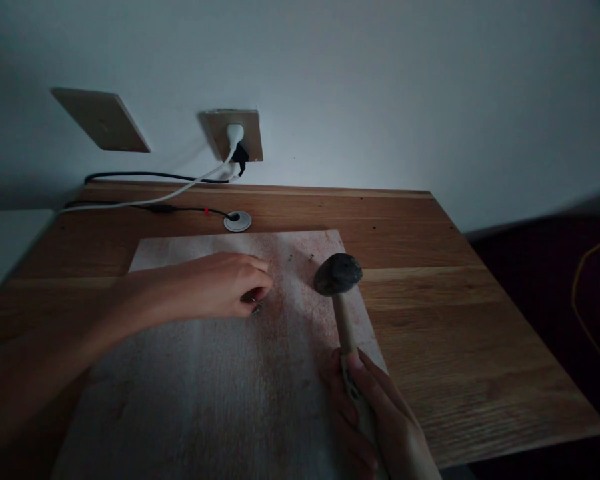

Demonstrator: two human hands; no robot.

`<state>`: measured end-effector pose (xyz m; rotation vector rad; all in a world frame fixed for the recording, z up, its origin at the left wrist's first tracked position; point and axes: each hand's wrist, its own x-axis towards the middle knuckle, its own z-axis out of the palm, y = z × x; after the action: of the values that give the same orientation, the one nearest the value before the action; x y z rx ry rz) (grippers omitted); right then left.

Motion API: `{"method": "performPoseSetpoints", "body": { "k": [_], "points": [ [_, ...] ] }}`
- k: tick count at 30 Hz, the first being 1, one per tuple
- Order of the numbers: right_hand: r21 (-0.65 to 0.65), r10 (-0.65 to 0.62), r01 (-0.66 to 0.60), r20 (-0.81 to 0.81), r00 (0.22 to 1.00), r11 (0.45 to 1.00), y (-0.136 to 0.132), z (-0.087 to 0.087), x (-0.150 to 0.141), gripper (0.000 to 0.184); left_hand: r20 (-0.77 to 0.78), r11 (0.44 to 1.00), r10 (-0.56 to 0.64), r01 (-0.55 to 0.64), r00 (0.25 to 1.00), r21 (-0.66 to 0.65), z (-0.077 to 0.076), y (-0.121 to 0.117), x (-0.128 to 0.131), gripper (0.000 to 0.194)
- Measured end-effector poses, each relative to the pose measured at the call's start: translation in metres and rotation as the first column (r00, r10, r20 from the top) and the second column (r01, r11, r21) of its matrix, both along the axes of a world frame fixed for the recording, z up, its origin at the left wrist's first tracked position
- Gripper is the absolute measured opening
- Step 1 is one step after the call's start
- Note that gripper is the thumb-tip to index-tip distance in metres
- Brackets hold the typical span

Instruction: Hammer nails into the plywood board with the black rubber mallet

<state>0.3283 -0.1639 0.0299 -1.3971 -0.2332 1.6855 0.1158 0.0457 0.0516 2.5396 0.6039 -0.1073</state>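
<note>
**Metal bits in our left hand, a mallet in our right**

From the left, our forearm reaches in low across the pale board (200, 387), and our left hand (235, 283) hangs above it, knuckles up. Its fingers are curled narrow around a few small, shiny metal bits (257, 308), poking out beneath the fingertips; we can't tell how many. Behind, a white plug (235, 133) and a black one sit in the wall outlet (253, 127), above the counter (430, 320). Two tiny dark specks (301, 257) lie near the board's far edge. Farther right, our right hand (385, 420) comes up from below, fingers wrapped around the handle of the mallet (338, 274). We see its dark, rounded, scuffed head raised over the board's right side, its pale shaft leaning slightly left.
</note>
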Motion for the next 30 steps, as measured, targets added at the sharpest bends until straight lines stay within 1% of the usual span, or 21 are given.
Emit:
{"method": "performPoseSetpoints", "body": {
  "k": [3, 6, 9, 12, 18, 24, 27, 30],
  "points": [
    [0.001, -0.014, 0.014, -0.038, 0.999, 1.000, -0.001, -0.002, 0.001, 0.066, 0.015, 0.999, 0.024, -0.024, 1.000, -0.026, 0.002, 0.003, -0.003, 0.019],
    [0.008, -0.019, 0.019, -0.050, 0.999, 1.000, -0.002, -0.002, 0.000, 0.065, 0.069, 0.995, 0.093, -0.090, 0.993, -0.046, 0.001, 0.014, -0.008, 0.014],
    [0.015, -0.030, 0.031, -0.041, 0.999, 0.999, -0.001, -0.001, -0.001, 0.065, 0.187, 0.985, 0.167, -0.174, 0.968, 0.017, -0.005, 0.029, -0.011, 0.011],
    [0.019, -0.047, 0.048, -0.047, 0.998, 0.999, 0.000, 0.000, -0.002, 0.065, 0.260, 0.975, 0.191, -0.214, 0.947, 0.065, -0.012, 0.038, -0.010, 0.013],
    [0.008, -0.048, 0.049, -0.053, 0.997, 0.999, 0.000, 0.000, -0.002, 0.064, 0.301, 0.968, 0.175, -0.220, 0.937, 0.122, -0.018, 0.038, -0.002, 0.015],
    [0.003, -0.059, 0.059, -0.073, 0.996, 0.998, -0.001, 0.001, -0.003, 0.063, 0.278, 0.971, 0.112, -0.165, 0.954, 0.173, -0.022, 0.041, 0.001, 0.015],
    [0.000, -0.064, 0.065, -0.073, 0.995, 0.998, -0.001, 0.002, -0.003, 0.061, 0.250, 0.969, 0.104, -0.154, 0.963, 0.190, -0.022, 0.042, 0.002, 0.016],
    [-0.010, -0.082, 0.081, -0.066, 0.994, 0.997, -0.001, 0.002, -0.003, 0.062, 0.235, 0.964, 0.109, -0.160, 0.966, 0.212, -0.018, 0.043, 0.004, 0.016]
  ]
}}
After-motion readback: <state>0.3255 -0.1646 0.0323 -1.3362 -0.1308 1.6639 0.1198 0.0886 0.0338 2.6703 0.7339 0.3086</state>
